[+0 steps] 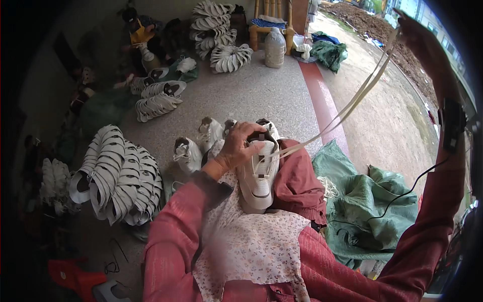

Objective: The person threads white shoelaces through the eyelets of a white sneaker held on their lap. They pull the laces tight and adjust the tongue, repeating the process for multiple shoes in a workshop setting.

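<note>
A white sneaker (255, 189) rests on my lap, over a floral apron (256, 236), with its toe toward me. My left hand (236, 148) grips it near the tongue and ankle opening, fingers closed around the upper. From its eyelets a long cream shoelace (347, 111) runs taut, up to the far right. High at the right, my stretched-out right hand (416, 38) pinches the lace's far end. Several more white sneakers, one of them a laced sneaker (188, 155), stand just beyond my left hand.
Stacked white shoe uppers (118, 176) lie at the left, with another pile (214, 30) farther back. Green sacking (362, 206) and a bundle of laces (328, 187) are at my right. A plastic jug (275, 48) stands by a bamboo chair (271, 30). Another person (143, 35) sits at the back left.
</note>
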Demonstrator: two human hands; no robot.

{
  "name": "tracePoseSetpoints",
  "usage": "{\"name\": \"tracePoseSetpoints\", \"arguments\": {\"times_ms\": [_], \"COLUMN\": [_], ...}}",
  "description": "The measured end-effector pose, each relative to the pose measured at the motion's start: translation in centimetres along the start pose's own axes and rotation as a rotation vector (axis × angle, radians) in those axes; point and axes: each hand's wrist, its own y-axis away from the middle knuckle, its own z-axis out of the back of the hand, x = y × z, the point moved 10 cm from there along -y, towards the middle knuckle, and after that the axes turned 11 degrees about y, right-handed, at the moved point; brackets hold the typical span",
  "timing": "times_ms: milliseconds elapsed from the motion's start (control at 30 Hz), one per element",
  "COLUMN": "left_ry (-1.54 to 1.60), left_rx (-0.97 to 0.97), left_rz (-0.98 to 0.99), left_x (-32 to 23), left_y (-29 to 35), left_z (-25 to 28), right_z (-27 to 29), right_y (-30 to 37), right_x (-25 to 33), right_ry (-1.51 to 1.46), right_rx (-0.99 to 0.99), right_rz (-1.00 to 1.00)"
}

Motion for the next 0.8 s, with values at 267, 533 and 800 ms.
{"name": "tracePoseSetpoints", "arguments": {"times_ms": [267, 533, 800], "left_ry": [0.271, 0.383, -0.119], "left_rx": [0.150, 0.213, 0.115], "left_rz": [0.278, 0.346, 0.185], "left_x": [6.4, 6.8, 4.4], "left_y": [0.7, 2.2, 2.0], "left_z": [-4.9, -4.3, -5.7], "right_z": [-1.6, -5.7, -4.5], "right_y": [3.2, 0.4, 1.1], "right_x": [-4.2, 6.1, 6.6], "right_ry": [-0.095, 0.172, 0.172], "right_rx": [-0.290, -0.075, -0.150], "right_rz": [-0.313, 0.083, 0.046]}}
